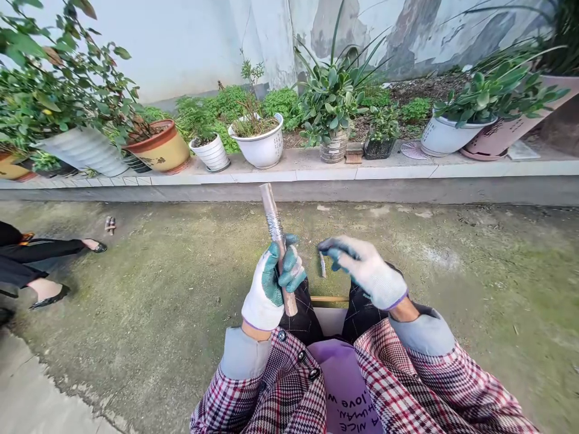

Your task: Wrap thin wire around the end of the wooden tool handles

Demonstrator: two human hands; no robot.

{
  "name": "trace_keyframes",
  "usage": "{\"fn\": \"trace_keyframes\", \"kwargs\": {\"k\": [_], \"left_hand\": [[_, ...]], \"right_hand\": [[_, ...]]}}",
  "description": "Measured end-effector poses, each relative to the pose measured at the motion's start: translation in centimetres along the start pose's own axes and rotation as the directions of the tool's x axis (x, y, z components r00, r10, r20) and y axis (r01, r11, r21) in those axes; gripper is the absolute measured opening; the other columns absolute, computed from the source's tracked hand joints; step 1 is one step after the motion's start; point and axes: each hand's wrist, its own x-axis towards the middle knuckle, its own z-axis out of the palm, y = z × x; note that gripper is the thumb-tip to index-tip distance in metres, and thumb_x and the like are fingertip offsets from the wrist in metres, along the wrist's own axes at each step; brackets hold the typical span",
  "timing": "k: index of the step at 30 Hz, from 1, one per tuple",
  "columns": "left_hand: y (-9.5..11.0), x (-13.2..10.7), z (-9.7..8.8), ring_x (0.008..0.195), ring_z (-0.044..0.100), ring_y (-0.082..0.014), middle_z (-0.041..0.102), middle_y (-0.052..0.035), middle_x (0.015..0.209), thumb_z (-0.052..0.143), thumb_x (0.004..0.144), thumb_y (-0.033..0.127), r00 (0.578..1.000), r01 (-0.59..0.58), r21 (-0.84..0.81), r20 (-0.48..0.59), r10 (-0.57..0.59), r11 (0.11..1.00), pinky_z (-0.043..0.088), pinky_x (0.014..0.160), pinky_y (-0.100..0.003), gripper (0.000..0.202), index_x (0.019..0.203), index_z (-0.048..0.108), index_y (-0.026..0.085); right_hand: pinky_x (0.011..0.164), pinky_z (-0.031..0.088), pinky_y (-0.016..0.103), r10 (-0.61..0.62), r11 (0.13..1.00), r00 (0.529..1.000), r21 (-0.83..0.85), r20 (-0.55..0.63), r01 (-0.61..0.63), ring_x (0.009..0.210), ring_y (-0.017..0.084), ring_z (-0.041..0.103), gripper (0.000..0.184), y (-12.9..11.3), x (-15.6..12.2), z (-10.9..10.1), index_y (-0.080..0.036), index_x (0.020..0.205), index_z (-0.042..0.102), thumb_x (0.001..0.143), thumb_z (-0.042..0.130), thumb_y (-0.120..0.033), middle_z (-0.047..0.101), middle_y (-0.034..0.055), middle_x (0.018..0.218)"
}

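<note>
My left hand [275, 283], in a white glove with green-coated fingers, is wrapped round a brownish rod [268, 199]. The rod tilts, its top leaning left, and both ends stick out of the grip. Silvery wire [274, 226] is coiled round it just above my fingers. To the right, apart from the rod, my right hand [366, 265] wears the same kind of glove. Its fingers are curled and pressed together, slightly blurred; what they hold, if anything, is not clear. A short, thin stick-like piece [322, 265] shows just below the right fingertips, seemingly on the ground.
A tiled ledge [325, 173] crosses ahead, carrying several potted plants, among them a white pot [260, 144] and a yellow pot [160, 147]. At left are another person's legs [45, 253] and a small bundle [110, 225] on the mossy concrete ground [158, 313].
</note>
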Motion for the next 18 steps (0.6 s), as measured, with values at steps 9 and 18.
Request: {"fn": "trace_keyframes", "kwargs": {"k": [9,18], "left_hand": [[0.6,-0.6,-0.2,0.041,0.023,-0.0021,0.035,0.0083,0.061,0.072,0.089,0.039,0.999,-0.042,0.034,-0.027,0.043,0.999,0.030,0.036,-0.014,0.029,0.101,0.068,0.013],[1.0,-1.0,-0.2,0.040,0.028,-0.0016,0.041,0.0073,0.061,0.069,0.091,0.040,0.994,-0.105,0.081,-0.033,0.108,0.991,0.034,0.037,-0.014,0.031,0.103,0.070,0.011]], "right_hand": [[0.058,0.051,0.022,0.157,0.980,0.978,0.105,0.141,-0.172,0.069,0.014,0.065,0.018,1.1,-2.2,1.6,-0.018,0.093,0.074,0.088,0.065,-0.032,0.074,0.0017,0.085],[0.073,0.053,0.025,0.052,0.983,0.990,-0.183,0.128,-0.028,0.077,0.015,0.068,0.014,1.1,-2.6,-0.8,-0.021,0.093,0.075,0.090,0.065,-0.030,0.076,0.0012,0.087]]}}
